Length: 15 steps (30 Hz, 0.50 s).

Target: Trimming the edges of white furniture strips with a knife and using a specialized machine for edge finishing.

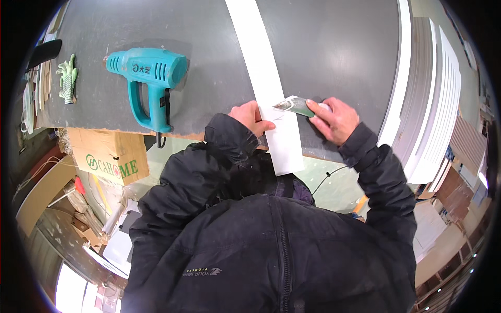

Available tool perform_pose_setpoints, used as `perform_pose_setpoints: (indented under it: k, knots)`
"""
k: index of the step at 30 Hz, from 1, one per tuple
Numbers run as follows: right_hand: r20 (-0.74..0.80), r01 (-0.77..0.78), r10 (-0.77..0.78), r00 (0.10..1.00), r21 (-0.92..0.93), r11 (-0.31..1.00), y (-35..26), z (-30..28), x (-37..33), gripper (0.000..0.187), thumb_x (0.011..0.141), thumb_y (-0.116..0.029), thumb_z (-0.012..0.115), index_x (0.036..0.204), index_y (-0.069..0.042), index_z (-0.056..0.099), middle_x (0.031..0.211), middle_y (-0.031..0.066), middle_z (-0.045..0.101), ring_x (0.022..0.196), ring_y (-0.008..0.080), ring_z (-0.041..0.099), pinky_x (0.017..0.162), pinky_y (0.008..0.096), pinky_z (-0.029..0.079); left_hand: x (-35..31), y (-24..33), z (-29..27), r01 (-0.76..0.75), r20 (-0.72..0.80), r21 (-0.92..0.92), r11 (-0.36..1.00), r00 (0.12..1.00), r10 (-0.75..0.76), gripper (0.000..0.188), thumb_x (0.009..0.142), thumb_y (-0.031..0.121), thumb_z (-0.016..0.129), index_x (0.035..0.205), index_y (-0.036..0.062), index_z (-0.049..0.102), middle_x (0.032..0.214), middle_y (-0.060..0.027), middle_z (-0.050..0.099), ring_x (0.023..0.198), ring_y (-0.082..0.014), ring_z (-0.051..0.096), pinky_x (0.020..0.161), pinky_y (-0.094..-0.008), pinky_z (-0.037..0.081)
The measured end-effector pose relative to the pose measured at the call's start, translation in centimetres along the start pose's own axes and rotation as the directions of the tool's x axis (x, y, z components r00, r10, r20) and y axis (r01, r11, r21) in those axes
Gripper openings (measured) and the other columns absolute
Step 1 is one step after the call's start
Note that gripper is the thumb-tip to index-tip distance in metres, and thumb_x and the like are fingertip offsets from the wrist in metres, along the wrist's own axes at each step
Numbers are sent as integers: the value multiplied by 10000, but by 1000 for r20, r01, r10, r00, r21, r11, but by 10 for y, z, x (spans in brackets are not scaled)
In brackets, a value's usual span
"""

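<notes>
A long white strip point(259, 57) runs from the far side of the dark table and hangs over its near edge towards my body. My left hand point(249, 119) is closed at the strip's left edge, its thumb lying across the top; the other fingers are partly hidden. In my right hand point(336, 120) is a flat hand tool point(301, 107) with a pointed metal tip and a green body. Its tip lies over the strip, just beyond my left thumb. A small dark mark point(278, 118) shows on the strip beside that thumb.
A teal heat gun point(151, 73) lies on the dark tabletop point(334, 47) at left. Farther left is a green-and-white glove point(67, 78). White panels point(433, 94) are stacked at right. Below the table's left edge stands a cardboard box point(99, 148).
</notes>
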State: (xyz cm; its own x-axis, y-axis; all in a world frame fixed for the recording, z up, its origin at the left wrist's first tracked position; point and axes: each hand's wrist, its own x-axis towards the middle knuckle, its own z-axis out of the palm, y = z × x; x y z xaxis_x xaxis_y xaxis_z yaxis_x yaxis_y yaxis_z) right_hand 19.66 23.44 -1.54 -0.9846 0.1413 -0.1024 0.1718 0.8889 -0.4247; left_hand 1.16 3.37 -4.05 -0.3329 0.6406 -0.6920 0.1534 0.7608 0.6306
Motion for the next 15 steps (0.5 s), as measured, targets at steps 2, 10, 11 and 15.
perform_pose_setpoints:
  k: [2, 10, 11, 15]
  knots:
    - [-44, -18, 18, 999, 3, 1000, -11, 5, 4, 409, 843, -268, 702, 1244, -213, 636, 858, 126, 572, 704, 296, 601, 601, 397, 506, -2, -1, 1, 39, 7, 7, 999, 999, -39, 333, 778, 212, 811, 887, -27, 607, 683, -87, 663, 523, -138, 637, 517, -275, 507]
    - [33, -269, 267, 963, 96, 958, -4, -8, 73, 393, 889, -330, 643, 1270, -237, 626, 878, 163, 595, 764, 341, 631, 687, 435, 518, -3, 0, -2, 76, 29, 8, 997, 997, -76, 395, 743, 301, 817, 897, 2, 611, 783, -151, 675, 711, -281, 669, 663, -359, 513]
    - [8, -259, 259, 966, 77, 963, 1, -9, 86, 395, 896, -314, 641, 1278, -212, 623, 851, 163, 595, 738, 335, 622, 678, 422, 507, -4, 0, -4, 74, 14, 29, 997, 997, -75, 384, 744, 267, 823, 897, -21, 619, 748, -128, 677, 635, -228, 664, 625, -326, 514]
    - [-73, -223, 229, 971, 79, 972, 33, -10, 150, 400, 910, -324, 613, 1272, -154, 623, 787, 215, 615, 724, 385, 620, 672, 433, 491, -2, 2, -5, 29, 2, 75, 997, 1000, -29, 389, 750, 281, 819, 893, -20, 618, 745, -136, 670, 631, -237, 662, 621, -331, 515]
